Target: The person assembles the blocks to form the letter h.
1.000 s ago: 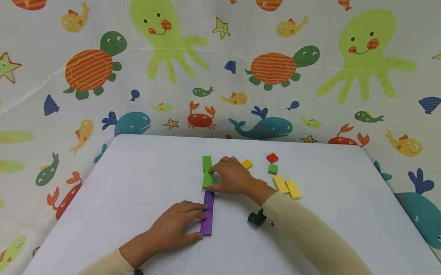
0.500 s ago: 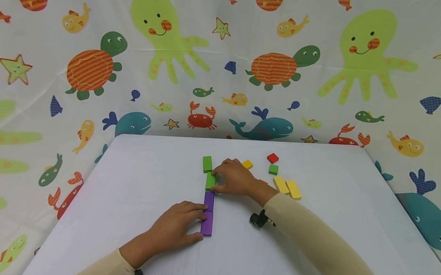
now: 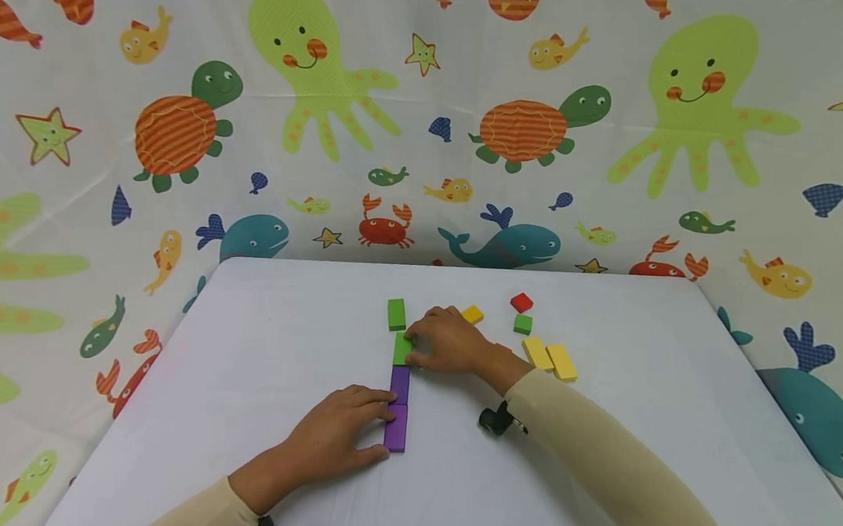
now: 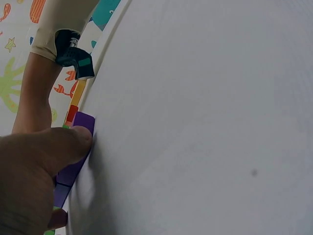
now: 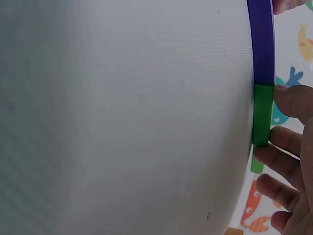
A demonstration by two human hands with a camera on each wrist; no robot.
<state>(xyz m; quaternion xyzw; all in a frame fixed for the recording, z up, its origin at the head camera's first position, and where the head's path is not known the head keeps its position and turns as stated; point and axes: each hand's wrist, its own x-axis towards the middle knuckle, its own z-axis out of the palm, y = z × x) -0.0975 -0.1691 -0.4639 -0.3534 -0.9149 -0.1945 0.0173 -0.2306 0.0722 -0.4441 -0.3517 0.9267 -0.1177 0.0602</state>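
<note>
Two purple blocks lie end to end in a column, the nearer one (image 3: 396,430) longer-looking than the farther one (image 3: 400,382). My left hand (image 3: 333,435) holds the purple pair from the left, thumb by the near end and fingertips at their edges. Beyond them a green block (image 3: 401,349) meets the purple end. My right hand (image 3: 449,342) pinches this green block from the right; in the right wrist view the thumb is at one end of the green block (image 5: 262,115) and fingertips at the other. Another green block (image 3: 396,314) lies farther up, slightly left of line.
Right of my right hand lie two yellow blocks (image 3: 549,359), a small green block (image 3: 522,324) and a red one (image 3: 520,302). Another yellow block (image 3: 472,314) and an orange block (image 3: 503,347) are partly hidden by the hand. A sea-animal curtain (image 3: 416,138) hangs behind the white table (image 3: 289,316).
The nearer green block has slid slightly right and toward me, up against the purple end, leaving a small gap to the far green block. My right hand moved with it; my left hand stayed still.
</note>
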